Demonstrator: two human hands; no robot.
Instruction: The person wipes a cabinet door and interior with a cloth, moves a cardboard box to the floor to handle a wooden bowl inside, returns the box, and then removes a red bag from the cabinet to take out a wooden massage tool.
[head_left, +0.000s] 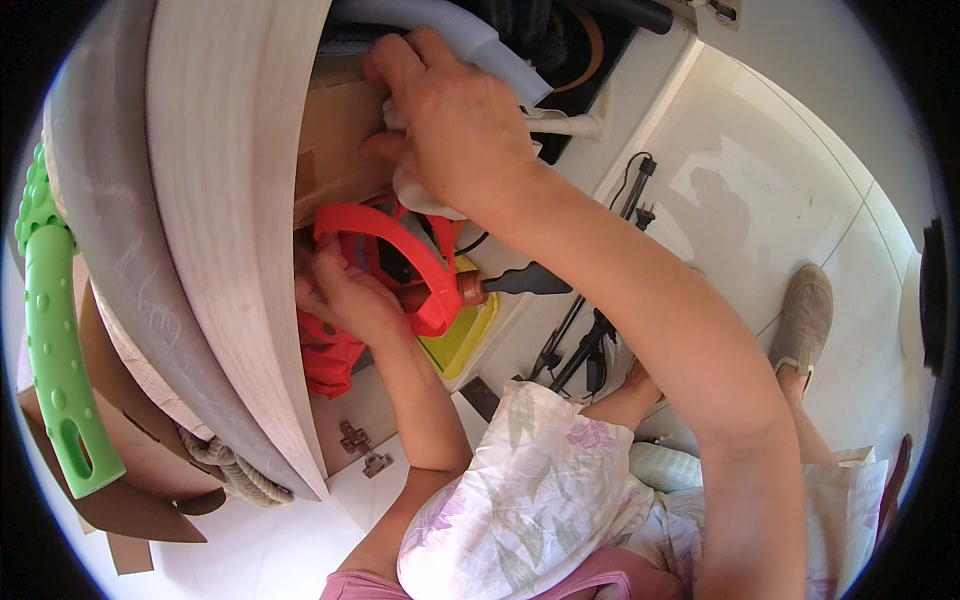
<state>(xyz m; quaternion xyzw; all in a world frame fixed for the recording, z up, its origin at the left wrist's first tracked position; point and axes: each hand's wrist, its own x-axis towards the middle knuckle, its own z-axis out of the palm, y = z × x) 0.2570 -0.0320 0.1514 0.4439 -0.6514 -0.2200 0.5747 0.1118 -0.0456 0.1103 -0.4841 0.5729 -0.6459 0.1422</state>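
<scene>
My right hand (461, 124) reaches into the low cabinet, its fingers and thumb apart against a brown cardboard box (341, 139). A whitish item (420, 196) shows partly under that hand; whether I hold it is hidden. My left hand (352, 296) is lower in the cabinet, by the loop of a red bag's handle (390, 225). Its fingertips are in shadow behind the cabinet edge, so its grip cannot be made out. Dark items show within the loop. A black-tipped tool (525, 279) with a reddish-brown part sticks out beside the bag. Below it lies a yellow-and-green tray (469, 330).
A grey corrugated hose (450, 30) lies at the cabinet's top. Black rods with a cable and plug (592, 330) lie outside on the tiles. The pale cabinet edge (232, 187) stands close on the left, beyond it a green knobbed handle (56, 352). An open door (832, 75) is at right.
</scene>
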